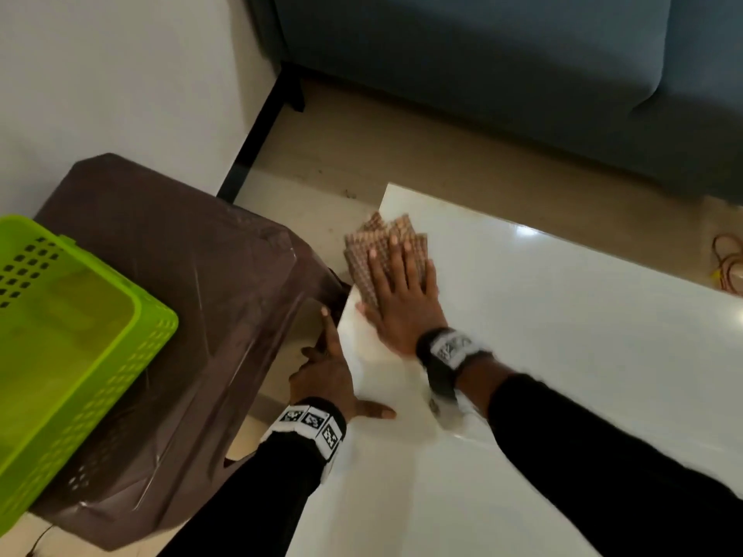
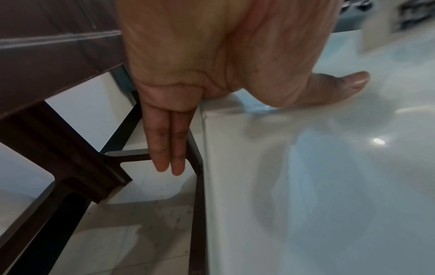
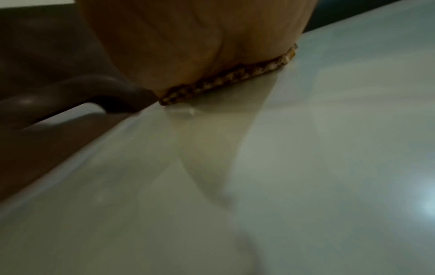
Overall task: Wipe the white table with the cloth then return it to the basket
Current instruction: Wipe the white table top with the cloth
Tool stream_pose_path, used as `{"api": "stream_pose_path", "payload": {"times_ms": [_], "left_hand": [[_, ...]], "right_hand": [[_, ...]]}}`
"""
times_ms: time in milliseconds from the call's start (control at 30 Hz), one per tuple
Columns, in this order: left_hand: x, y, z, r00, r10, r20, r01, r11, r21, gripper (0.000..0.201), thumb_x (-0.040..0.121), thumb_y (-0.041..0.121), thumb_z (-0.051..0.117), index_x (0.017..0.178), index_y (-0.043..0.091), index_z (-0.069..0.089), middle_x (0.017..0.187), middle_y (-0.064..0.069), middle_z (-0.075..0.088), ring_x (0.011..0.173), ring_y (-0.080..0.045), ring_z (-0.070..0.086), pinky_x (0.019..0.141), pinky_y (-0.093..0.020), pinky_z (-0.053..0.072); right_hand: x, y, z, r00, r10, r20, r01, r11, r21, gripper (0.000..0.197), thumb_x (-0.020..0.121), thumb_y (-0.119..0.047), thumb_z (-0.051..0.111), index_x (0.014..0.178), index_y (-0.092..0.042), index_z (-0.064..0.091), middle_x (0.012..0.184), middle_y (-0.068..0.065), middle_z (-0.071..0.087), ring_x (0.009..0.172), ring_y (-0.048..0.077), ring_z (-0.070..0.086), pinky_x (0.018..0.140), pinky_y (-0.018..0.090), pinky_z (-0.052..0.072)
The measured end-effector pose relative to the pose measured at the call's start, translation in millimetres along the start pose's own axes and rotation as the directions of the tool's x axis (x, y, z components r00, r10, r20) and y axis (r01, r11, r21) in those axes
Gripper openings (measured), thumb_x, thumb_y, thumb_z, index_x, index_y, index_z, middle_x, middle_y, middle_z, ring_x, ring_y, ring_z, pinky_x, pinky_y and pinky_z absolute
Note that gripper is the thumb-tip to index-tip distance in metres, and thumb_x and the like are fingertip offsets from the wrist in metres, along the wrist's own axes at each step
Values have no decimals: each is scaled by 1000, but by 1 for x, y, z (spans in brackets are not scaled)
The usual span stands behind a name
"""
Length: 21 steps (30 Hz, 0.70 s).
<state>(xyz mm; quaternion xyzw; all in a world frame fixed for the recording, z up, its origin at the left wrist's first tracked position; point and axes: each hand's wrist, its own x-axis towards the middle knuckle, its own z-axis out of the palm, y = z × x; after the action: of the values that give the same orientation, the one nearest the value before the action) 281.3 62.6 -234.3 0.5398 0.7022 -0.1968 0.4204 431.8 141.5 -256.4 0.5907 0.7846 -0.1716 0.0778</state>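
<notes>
A brown checked cloth (image 1: 368, 259) lies folded at the far left corner of the glossy white table (image 1: 542, 335), partly hanging past its edge. My right hand (image 1: 396, 287) presses flat on the cloth with straight fingers; the right wrist view shows only my palm on the cloth's edge (image 3: 226, 78). My left hand (image 1: 333, 367) rests on the table's left edge (image 2: 204, 167), thumb on top and straight fingers (image 2: 169, 148) hanging down the side. A lime green basket (image 1: 72, 335) sits on a brown plastic stool (image 1: 193, 275) to the left.
A dark blue sofa (image 1: 502, 74) stands beyond the table. An orange cable (image 1: 727, 263) lies on the tiled floor at right. A narrow gap of floor (image 2: 146, 214) separates stool and table. A white wall (image 1: 100, 74) rises at the left.
</notes>
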Motion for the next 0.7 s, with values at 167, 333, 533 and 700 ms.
{"api": "stream_pose_path", "payload": {"times_ms": [167,333,533,700], "left_hand": [[-9,4,-7,1000,-1,19,1,1000,-7,187,34,72,93,131,27,-60,165,-30,11,146,-43,36,112,-60,40],[-13,3,-20,989,73,133,-88,990,110,181,35,66,97,155,24,-32,167,-13,16,150,-36,33,117,-50,40],[-22,13,-35,997,-18,80,-10,944,330,152,65,43,94,157,3,-21,150,-13,50,134,-31,54,107,-43,49],[-44,50,-55,930,251,-267,-91,864,496,21,104,23,52,121,18,64,121,-4,68,112,-24,66,87,-35,53]], "right_hand": [[81,9,-34,960,274,50,-278,955,102,83,103,-64,21,163,-20,-14,169,17,-25,156,39,-20,124,66,-3],[-25,-31,11,1000,19,10,-19,1000,17,81,104,-62,25,165,-18,-5,170,20,-16,157,40,-17,123,67,-5],[-46,-17,22,995,-98,17,98,995,-3,79,103,-65,20,166,-23,-5,171,16,-15,158,37,-15,124,65,1],[54,9,-22,990,139,9,-140,989,53,81,102,-67,20,164,-24,-10,170,15,-23,157,37,-21,125,63,-10]]}}
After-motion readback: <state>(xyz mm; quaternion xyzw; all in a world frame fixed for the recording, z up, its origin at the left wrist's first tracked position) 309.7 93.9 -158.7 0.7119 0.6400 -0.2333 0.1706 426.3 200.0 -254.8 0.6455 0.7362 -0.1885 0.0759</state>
